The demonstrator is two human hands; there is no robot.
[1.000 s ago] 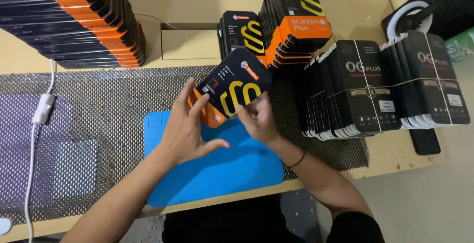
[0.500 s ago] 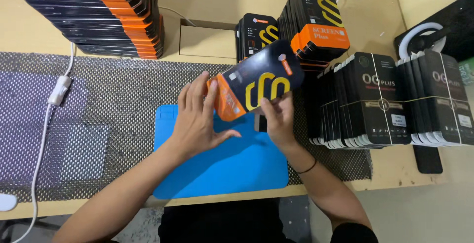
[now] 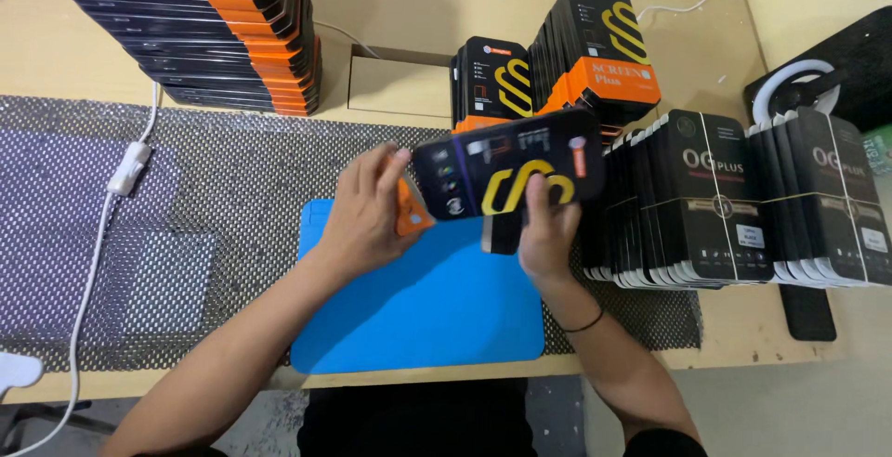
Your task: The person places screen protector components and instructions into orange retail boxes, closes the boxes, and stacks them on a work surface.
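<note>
The black-and-orange box [image 3: 506, 174], tilted upright a second ago, is now being turned flatter over the blue mat [image 3: 427, 304], clamped between left hand [image 3: 367, 211] and right hand [image 3: 548, 229]

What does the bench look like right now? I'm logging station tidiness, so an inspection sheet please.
Surface: wooden table covered by black mesh mat, with blue mat on top.
Job's things: black-and-orange flat box held above the blue mat.
Clutter: box stack at back left, upright boxes behind, black packs in rows at right.
Grippers: left hand and right hand both grip the box.
Cables: white cord with switch at left.
Surroundings: grey floor at right.
</note>
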